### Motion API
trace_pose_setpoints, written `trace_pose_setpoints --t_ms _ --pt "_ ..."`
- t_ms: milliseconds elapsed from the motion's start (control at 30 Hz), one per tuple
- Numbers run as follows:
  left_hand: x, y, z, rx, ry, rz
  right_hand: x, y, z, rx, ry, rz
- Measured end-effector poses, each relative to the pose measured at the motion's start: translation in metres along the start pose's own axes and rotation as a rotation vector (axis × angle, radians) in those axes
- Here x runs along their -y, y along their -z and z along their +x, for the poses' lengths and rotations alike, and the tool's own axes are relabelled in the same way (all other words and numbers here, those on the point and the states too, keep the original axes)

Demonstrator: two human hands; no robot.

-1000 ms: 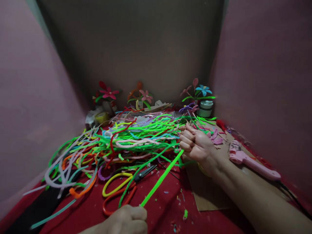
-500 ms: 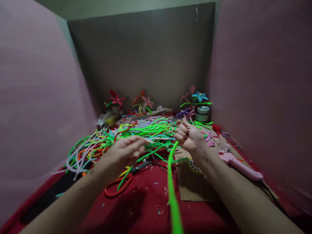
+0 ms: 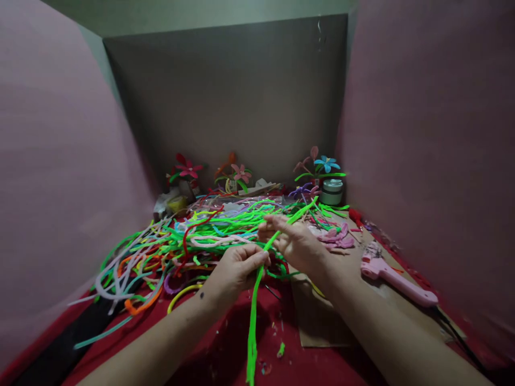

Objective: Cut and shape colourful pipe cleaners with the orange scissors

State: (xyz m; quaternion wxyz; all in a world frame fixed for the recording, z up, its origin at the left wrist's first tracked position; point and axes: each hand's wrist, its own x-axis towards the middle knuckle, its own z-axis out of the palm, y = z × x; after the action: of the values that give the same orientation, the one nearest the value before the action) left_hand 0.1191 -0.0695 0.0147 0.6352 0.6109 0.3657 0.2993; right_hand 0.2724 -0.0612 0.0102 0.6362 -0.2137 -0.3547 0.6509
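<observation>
Bright green pipe cleaners (image 3: 252, 327), looking like a bundle of several lengths, run diagonally up from the bottom edge between my hands. My left hand (image 3: 243, 265) pinches them between thumb and forefinger. Just above and to the right is my right hand (image 3: 295, 244), its fingers loosely stretched out and apart. The green strands lie across these fingers, and their upper ends stick out beyond the hand. Behind both hands spreads a heap of loose pipe cleaners (image 3: 225, 220) in green, white, red and other colours.
A pink glue gun (image 3: 398, 281) with a black cord lies at right on cardboard (image 3: 322, 321). Pink petal shapes (image 3: 336, 236) lie near it. At the back stand pipe-cleaner flowers (image 3: 189, 167) and a pale green jar (image 3: 332, 191). Scraps dot the red cloth (image 3: 209, 343).
My left hand has moved right and now pinches the green pipe cleaners. My right hand has loosened from a fist and come slightly lower and left. The red-handled scissors are no longer visible.
</observation>
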Motion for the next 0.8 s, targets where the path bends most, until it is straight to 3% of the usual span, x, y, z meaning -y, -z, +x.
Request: trace_pose_setpoints --t_ms 133,200,467,800 --pt "0.002 0.005 0.001 -0.134 -0.235 0.262 -0.023 -0.01 -0.01 -0.014 -0.036 -0.296" --pt "0.004 0.009 0.001 -0.143 -0.257 0.313 -0.026 -0.012 -0.014 -0.056 -0.024 -0.357" --pt "0.013 0.024 0.002 0.097 0.077 -0.002 -0.025 -0.007 -0.011 -0.135 -0.095 -0.376" --pt "0.012 0.022 0.001 0.069 0.037 -0.079 -0.028 -0.002 -0.009 -0.117 -0.089 -0.32"
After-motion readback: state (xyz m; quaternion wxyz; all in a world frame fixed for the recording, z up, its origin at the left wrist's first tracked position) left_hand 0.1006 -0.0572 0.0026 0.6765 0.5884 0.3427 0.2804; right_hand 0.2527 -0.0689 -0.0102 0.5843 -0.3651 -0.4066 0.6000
